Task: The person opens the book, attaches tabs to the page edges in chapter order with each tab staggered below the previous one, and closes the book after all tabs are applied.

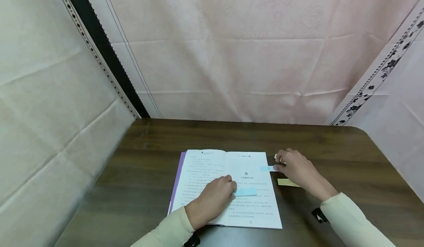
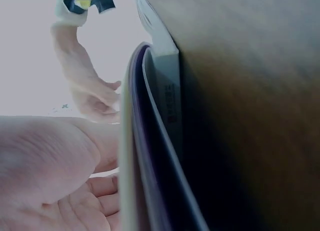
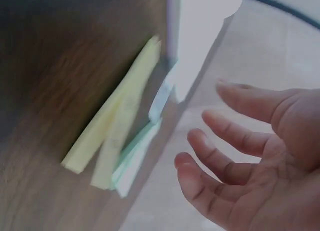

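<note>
An open book (image 1: 245, 214) with a purple cover edge lies on the table. My left hand (image 1: 212, 201) rests on its pages, fingertips at the left end of a blue sticky strip (image 1: 246, 192) on the right page; whether they pinch it is unclear. Another blue strip (image 1: 267, 168) sticks out past the right page's edge. By that strip hovers my right hand (image 1: 298, 169). The right wrist view shows this hand (image 3: 240, 161) with loosely bent, separated fingers and nothing between them. Yellow strips (image 3: 112, 116) and a green-and-white strip bundle (image 3: 132, 166) lie beside the book.
The brown wooden table (image 1: 132, 188) extends around the book. Pale cloth (image 1: 232, 55) hangs behind the table's far edge, and more cloth (image 1: 59, 110) hangs on the left. A black band (image 1: 319, 215) shows at the right sleeve.
</note>
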Demonstrator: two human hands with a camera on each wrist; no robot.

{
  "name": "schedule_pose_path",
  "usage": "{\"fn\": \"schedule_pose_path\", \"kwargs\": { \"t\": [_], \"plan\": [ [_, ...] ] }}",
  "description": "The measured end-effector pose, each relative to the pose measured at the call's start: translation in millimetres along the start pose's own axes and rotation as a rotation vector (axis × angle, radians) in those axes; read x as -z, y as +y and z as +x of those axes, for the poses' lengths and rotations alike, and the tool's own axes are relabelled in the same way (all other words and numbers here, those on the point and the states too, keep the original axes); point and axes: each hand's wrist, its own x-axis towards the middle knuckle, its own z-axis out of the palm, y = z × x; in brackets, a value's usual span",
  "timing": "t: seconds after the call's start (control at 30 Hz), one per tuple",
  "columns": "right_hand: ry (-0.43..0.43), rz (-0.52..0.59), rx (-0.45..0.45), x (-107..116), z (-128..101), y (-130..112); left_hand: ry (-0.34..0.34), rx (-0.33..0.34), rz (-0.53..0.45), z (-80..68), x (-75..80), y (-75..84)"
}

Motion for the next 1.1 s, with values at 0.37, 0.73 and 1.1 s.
{"fn": "schedule_pose_path", "kwargs": {
  "t": [0.37, 0.73, 1.1],
  "plan": [
    [0.047, 0.069, 0.203, -33.4, -34.0, -50.5, -0.030, 0.105, -0.274, 5.8, 1.8, -8.2],
    [0.060, -0.183, 0.464, -70.1, -30.4, -68.1, -0.022, 0.206, -0.437, 5.6, -2.2, -13.7],
    [0.144, -0.317, 0.546, -73.3, -26.9, -68.8, -0.126, 0.121, -0.060, 2.2, -0.9, -9.2]
  ]
}}
